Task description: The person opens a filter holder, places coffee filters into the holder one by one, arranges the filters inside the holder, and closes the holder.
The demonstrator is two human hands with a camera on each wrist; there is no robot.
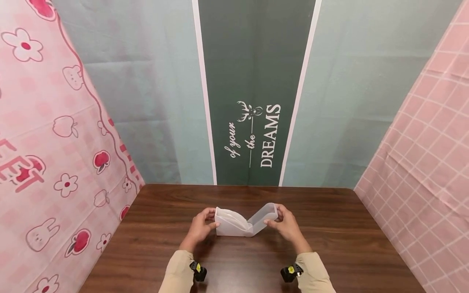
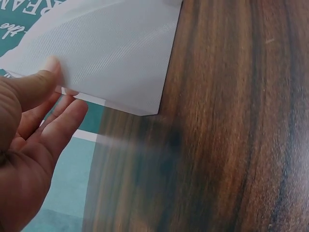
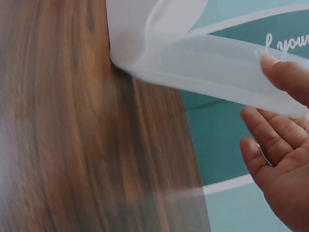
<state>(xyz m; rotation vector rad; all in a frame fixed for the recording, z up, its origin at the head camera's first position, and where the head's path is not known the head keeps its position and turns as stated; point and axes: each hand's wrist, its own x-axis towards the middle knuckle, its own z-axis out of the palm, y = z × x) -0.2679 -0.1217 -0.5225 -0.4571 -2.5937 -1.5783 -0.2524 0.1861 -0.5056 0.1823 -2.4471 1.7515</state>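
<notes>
A white plastic case (image 1: 231,226) stands on the table with its translucent hinged lid (image 1: 261,221) swung out to the right, so the two parts form a wide V. My left hand (image 1: 200,226) holds the body's left end. In the left wrist view, its thumb lies on the finely ribbed face (image 2: 111,58) and the other fingers are partly hidden behind. My right hand (image 1: 287,224) pinches the raised outer end of the lid, thumb on the near side. The right wrist view shows the lid (image 3: 212,72) tilted up from the hinge. A curved pale edge rises inside the body.
The brown wood-grain table (image 1: 154,228) lies under both hands. A green cloth backdrop (image 1: 253,61) with printed words hangs behind it. Pink patterned cloths stand along the left (image 1: 84,195) and right (image 1: 421,171). Black wrist cameras are strapped at both cuffs.
</notes>
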